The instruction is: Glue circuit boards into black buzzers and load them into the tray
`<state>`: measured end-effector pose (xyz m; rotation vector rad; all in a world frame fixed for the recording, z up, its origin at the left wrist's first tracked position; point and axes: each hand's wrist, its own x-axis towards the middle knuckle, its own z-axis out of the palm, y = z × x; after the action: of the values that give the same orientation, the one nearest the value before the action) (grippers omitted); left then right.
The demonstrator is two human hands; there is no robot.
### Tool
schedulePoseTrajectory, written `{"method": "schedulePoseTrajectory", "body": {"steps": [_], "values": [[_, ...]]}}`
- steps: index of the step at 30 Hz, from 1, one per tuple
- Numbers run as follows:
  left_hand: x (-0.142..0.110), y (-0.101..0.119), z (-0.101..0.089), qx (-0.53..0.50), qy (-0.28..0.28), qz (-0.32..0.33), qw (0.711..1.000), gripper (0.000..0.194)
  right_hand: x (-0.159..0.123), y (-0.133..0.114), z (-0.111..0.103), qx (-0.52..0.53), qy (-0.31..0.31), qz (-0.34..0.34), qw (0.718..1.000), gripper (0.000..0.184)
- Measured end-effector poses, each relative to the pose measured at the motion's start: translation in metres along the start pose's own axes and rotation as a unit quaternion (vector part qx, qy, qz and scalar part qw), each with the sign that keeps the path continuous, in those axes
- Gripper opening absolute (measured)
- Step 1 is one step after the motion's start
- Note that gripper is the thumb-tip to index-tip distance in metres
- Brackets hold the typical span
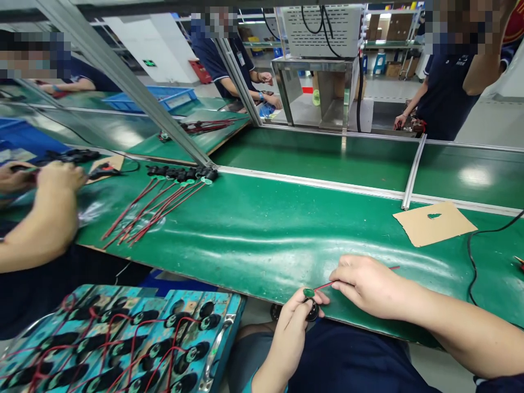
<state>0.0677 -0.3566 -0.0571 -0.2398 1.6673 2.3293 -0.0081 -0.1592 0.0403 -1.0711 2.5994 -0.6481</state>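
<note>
At the front edge of the green bench, my left hand (290,322) is closed around a black round part (313,311) topped by a small green disc (308,293). A thin red wire (324,285) runs from the disc toward the right. My right hand (364,285) pinches this wire, and its free end pokes out beyond the knuckles. Whether the wire is fixed to the disc cannot be made out.
A turquoise tray (231,305) at lower left holds several black parts with red wires. Similar wired parts (180,174) lie along the bench. Cardboard (434,232) and a black cable (470,267) are at right. A co-worker's arm (49,218) reaches in from the left; other people stand beyond the metal frame.
</note>
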Motion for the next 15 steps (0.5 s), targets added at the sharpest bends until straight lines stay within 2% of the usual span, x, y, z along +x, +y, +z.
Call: {"method": "schedulePoseTrajectory", "body": {"steps": [8,15], "values": [[-0.001,0.003,0.006,0.039,0.023,0.012,0.999,0.02,-0.006,0.004,0.008,-0.006,0.0,0.005,1.0,0.026],[0.005,0.004,0.013,0.009,0.079,0.001,0.997,0.017,0.002,0.002,0.016,0.019,-0.007,0.011,1.0,0.023]]}}
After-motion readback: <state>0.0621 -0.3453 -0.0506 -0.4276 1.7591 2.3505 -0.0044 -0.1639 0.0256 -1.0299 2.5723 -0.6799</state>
